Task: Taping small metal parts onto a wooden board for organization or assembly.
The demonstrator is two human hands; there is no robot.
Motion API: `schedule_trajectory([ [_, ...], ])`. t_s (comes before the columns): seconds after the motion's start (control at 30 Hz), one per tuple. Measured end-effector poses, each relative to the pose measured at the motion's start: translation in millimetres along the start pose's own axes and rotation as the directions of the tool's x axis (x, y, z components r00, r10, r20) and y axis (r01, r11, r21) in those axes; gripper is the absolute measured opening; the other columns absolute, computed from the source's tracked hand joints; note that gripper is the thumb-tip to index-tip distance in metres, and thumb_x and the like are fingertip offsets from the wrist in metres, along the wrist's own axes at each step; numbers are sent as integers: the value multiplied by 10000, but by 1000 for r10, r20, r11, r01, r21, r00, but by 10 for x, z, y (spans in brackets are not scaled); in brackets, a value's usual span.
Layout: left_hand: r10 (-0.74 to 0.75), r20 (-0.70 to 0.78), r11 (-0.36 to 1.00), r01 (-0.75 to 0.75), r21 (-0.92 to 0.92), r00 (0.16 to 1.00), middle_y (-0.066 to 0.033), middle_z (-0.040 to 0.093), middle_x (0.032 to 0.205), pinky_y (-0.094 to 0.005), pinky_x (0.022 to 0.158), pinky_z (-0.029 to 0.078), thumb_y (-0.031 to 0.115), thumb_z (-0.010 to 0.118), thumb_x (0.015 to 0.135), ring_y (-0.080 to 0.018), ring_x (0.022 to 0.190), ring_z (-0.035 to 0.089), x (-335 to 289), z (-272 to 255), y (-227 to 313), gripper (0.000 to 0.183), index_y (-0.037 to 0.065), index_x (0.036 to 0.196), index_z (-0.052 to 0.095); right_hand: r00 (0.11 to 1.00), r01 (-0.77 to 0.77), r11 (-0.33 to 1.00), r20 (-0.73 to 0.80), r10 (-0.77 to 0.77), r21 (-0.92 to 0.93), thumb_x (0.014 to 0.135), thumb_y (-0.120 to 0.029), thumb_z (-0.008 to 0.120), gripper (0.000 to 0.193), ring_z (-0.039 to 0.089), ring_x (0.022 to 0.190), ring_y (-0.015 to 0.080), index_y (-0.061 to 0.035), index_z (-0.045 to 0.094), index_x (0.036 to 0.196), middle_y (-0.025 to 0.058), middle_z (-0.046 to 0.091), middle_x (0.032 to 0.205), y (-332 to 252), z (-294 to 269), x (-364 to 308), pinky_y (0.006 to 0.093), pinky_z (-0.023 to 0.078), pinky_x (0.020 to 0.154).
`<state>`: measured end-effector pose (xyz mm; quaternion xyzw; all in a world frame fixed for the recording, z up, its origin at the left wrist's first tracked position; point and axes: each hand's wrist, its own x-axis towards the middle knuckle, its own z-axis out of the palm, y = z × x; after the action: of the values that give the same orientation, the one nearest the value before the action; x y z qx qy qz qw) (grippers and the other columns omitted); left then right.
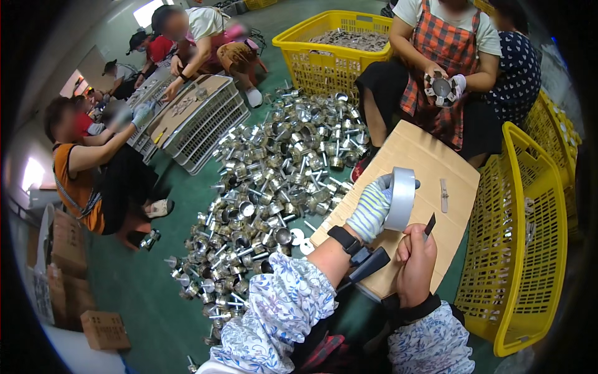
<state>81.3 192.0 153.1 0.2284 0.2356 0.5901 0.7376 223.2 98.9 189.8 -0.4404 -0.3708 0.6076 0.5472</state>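
Observation:
My left hand (372,209), in a striped glove, grips a wide silver-grey ring (402,199); a dark fingertip shows past its right side. Close below it, my bare right hand (416,258) is closed with the thumb up, pinching a dark, flat, pointed blade (430,225). Both are above a sheet of cardboard (398,153) that slopes away from me. On the cardboard, right of the ring, lies a small narrow metal strip (443,196).
A large heap of metal cups with stems (280,168) covers the floor to the left. Yellow crates stand at my right (511,249) and at the back (324,62). Facing me, a person in a checked apron (445,68) holds a round metal part (442,90). Others work around grey crates (205,124).

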Motion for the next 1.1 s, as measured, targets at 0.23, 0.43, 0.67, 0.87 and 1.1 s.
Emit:
schedule_trajectory([
  [0.23, 15, 84, 1000, -14, -14, 996, -173, 686, 1344, -353, 898, 634, 276, 483, 1127, -222, 997, 716, 141, -191, -172, 393, 16, 1388, 620, 999, -21, 998, -25, 23, 64, 1110, -243, 565, 210, 402, 591, 48, -65, 573, 999, -43, 437, 696, 81, 4, 60, 222, 314, 547],
  [0.43, 43, 41, 999, -43, -2, 998, -172, 691, 1337, -355, 899, 635, 285, 462, 1132, -218, 990, 718, 163, -204, -210, 414, 3, 1394, 614, 999, -41, 997, 22, 39, 67, 1107, -243, 571, 210, 386, 582, 51, -71, 571, 985, -59, 415, 678, 134, -44, 59, 224, 317, 548],
  [0.67, 35, 82, 999, -38, 38, 996, -172, 703, 1315, -355, 900, 636, 277, 472, 1129, -210, 988, 722, 131, -200, -173, 404, -4, 1374, 627, 997, -61, 994, 47, 57, 89, 1123, -222, 552, 180, 401, 590, 61, -90, 535, 1002, -37, 435, 729, 152, -15, 68, 221, 350, 531],
  [0.87, 75, 75, 978, -88, 191, 994, -160, 727, 1258, -357, 884, 632, 315, 457, 1134, -197, 981, 727, 150, -233, -212, 423, 0, 1356, 633, 995, -85, 990, 53, 80, 112, 1122, -207, 546, 147, 403, 597, 61, -102, 522, 1021, -40, 419, 730, 166, 14, 43, 221, 352, 531],
  [1.1, -64, 57, 996, 67, -51, 996, -153, 740, 1249, -328, 811, 625, 153, 563, 1068, -185, 934, 735, 127, -121, -207, 339, 1, 1364, 626, 996, -69, 993, 71, 63, 99, 1138, -217, 517, 158, 438, 615, 66, -75, 549, 1078, -27, 472, 777, 185, -79, 48, 238, 370, 569],
])
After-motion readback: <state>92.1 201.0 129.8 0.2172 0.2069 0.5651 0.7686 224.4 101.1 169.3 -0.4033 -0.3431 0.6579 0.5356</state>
